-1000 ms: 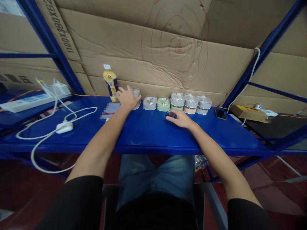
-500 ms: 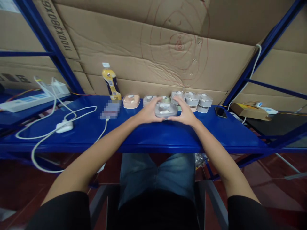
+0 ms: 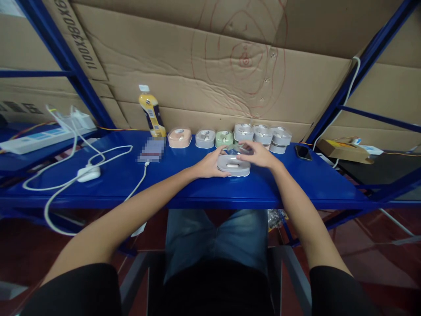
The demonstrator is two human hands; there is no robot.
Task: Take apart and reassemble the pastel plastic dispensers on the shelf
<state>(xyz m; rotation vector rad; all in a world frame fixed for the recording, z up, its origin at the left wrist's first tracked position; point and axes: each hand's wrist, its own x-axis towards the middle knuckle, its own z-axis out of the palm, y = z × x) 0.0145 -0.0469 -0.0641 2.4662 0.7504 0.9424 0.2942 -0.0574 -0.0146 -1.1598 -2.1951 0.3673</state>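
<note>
A small grey case (image 3: 241,170) with rounded corners rests on the blue table in front of me, a pale oblong piece showing in its top. My left hand (image 3: 210,165) is wrapped round its left side, thumb along the front. At its back edge a clear plastic lid (image 3: 234,152) stands tilted up. My right hand (image 3: 258,154) grips this lid by its right part, with the fingertips over it. Where the lid meets the case is partly hidden by my fingers.
Behind stand a peach case (image 3: 180,138), a grey case (image 3: 205,139), a green case (image 3: 224,139) and several stacked cases (image 3: 280,137). A yellow drink bottle (image 3: 151,112), a blurred-out object (image 3: 151,149) on a white cable, and a charger (image 3: 88,173) are left; a phone (image 3: 303,152) is right.
The grey case has come down and nearer to me onto the table. Its clear lid is now tilted up, with my right hand at it; the left hand stays at the case's left side.
</note>
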